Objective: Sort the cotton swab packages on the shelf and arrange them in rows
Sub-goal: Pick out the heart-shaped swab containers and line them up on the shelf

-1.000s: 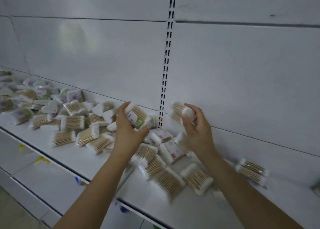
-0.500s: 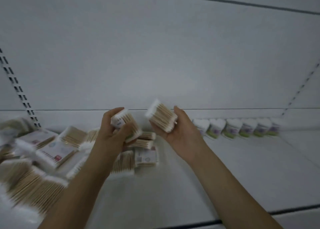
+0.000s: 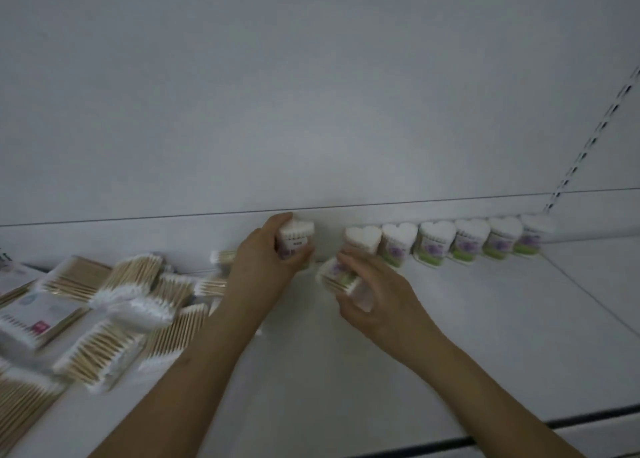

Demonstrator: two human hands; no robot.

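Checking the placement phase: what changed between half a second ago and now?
Both hands went from mid-air down to the back of the white shelf. The left hand sets its heart-shaped cotton swab package upright just left of the row of heart-shaped packages; the right hand brings its package low, tilted. Both grips hold. The loose pile stays put.

Two bare forearms enter from the bottom edge, with no sleeves, cuffs or gloves on the parts in view. The left hand and right hand carry no rings, watch or bracelet. Motion blur hides the fingernails.
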